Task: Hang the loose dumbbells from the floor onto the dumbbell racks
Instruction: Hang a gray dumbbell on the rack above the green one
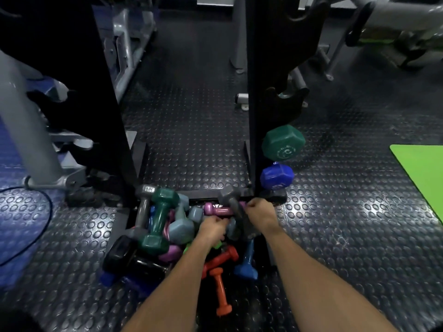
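Orange dumbbell [221, 293] lies nearest in the floor pile below the rack [257, 92], where the right hand [260, 212] grips a grey dumbbell [231, 197] and the left hand [212, 227] curls around something hidden, so pulling could topple neighbours.

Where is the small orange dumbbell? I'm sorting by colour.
In the head view, the small orange dumbbell lies on the floor between the forearms, at the pile's near edge, below the red dumbbell.

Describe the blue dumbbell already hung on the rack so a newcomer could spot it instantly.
Find the black upright rack post right of centre. Low on its right side hang two dumbbells; the blue dumbbell is the lower, smaller one, directly beneath the green dumbbell.
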The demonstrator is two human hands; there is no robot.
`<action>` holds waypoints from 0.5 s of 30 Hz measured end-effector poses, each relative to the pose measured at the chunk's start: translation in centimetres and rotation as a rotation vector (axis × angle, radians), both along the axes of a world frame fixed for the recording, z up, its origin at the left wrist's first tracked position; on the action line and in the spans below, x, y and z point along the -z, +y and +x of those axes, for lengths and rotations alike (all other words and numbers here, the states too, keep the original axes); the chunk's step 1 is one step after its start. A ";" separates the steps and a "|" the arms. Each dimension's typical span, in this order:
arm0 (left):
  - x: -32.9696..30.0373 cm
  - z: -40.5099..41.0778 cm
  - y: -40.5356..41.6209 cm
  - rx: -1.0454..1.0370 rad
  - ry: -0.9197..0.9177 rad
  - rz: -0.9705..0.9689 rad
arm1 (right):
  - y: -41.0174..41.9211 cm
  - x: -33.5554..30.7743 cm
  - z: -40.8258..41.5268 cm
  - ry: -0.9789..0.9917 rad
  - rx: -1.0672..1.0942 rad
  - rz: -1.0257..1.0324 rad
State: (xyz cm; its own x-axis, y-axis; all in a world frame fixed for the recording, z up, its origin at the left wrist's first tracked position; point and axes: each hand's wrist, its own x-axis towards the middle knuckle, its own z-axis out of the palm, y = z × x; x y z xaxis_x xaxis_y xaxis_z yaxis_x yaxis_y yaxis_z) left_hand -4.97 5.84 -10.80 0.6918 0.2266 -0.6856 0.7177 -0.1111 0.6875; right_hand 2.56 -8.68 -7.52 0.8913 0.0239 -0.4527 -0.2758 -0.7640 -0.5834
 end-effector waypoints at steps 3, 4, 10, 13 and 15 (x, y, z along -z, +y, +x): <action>0.7 -0.3 -0.4 -0.010 0.025 -0.037 | 1.9 0.2 0.8 -0.032 -0.106 -0.036; 0.8 -0.3 -0.5 0.004 0.025 -0.048 | 2.5 0.5 1.2 -0.034 -0.126 -0.053; 1.1 1.6 -2.1 0.092 0.032 -0.105 | 4.5 2.6 3.4 0.011 -0.197 -0.184; 1.0 2.5 -2.8 0.081 0.017 -0.127 | 5.1 3.2 3.7 0.032 -0.220 -0.284; 1.3 2.6 -3.2 0.065 0.010 -0.121 | 5.1 4.1 4.0 0.026 -0.225 -0.329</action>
